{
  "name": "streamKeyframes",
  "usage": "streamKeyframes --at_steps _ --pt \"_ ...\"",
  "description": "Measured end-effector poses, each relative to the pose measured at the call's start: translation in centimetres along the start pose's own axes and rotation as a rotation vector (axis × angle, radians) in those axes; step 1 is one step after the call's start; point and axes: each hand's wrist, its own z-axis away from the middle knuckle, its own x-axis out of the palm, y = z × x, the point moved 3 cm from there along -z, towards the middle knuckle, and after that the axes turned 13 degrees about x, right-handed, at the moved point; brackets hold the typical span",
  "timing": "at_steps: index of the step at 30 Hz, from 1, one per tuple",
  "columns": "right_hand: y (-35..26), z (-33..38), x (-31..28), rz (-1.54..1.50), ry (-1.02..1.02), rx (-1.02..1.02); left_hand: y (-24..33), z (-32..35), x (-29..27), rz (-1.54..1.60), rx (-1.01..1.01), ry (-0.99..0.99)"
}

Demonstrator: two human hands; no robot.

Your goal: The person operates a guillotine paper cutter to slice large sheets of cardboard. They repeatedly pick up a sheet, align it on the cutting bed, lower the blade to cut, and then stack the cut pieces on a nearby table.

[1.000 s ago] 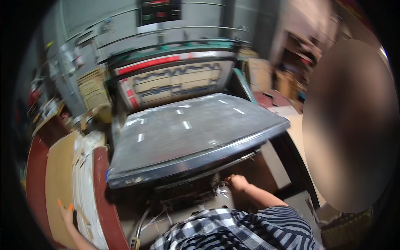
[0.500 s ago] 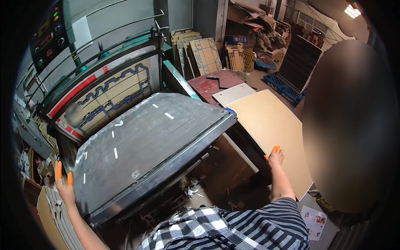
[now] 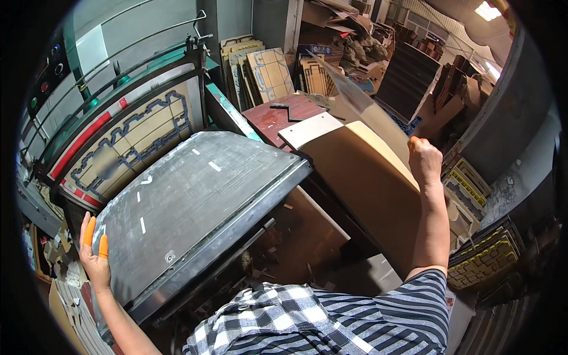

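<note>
My right hand (image 3: 426, 161), raised at the right, is closed on the near edge of a thin cardboard sheet (image 3: 374, 112). The sheet is tilted up almost edge-on and is smeared by motion. Beneath it lies more tan cardboard (image 3: 349, 183), mostly in shadow. My left hand (image 3: 96, 260) has its fingers stretched upward beside the left edge of the press's flat grey plate (image 3: 195, 183), and nothing shows in it. Orange finger covers are on fingers of both hands. Behind the plate stands the upright die board (image 3: 136, 142) with dark blue strips, in the press frame.
A dark red table (image 3: 269, 115) with a black angled piece stands past the plate. Several die boards (image 3: 272, 74) lean at the back, others (image 3: 482, 260) at the right. A dark stack (image 3: 408, 83) stands farther off. Grey sheets (image 3: 80, 319) are piled at lower left.
My right hand has risen from the tan cardboard with a sheet, which now tilts up. The left hand stays open beside the plate. The view has turned right, and the blurred shape there is gone.
</note>
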Motion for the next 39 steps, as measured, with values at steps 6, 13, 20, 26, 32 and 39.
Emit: streamKeyframes --at_steps 6,13,20,26,32,39 --pt "-13.7 2.0 -7.5 -0.429 0.056 -0.393 2.9 1.1 -3.6 -0.133 0.225 0.232" --pt "-31.4 7.1 -7.7 -0.744 -0.311 -0.754 8.6 2.0 -8.0 -0.380 0.503 0.541" --pt "-46.1 16.1 0.3 -1.307 -1.320 -0.607 -2.3 10.0 -2.6 -0.440 -0.260 -0.445" --pt "-45.0 16.4 -1.8 -0.606 -1.059 -0.995 -7.8 17.0 -1.7 -0.318 -0.602 -0.753" --pt "-49.6 18.3 -0.1 -0.579 -1.014 -0.932 -12.3 16.3 -0.4 -0.354 -0.674 -0.846" --pt "-56.6 19.2 1.3 -0.515 -0.999 -0.958 -17.0 15.9 0.1 -0.463 -0.809 -0.828"
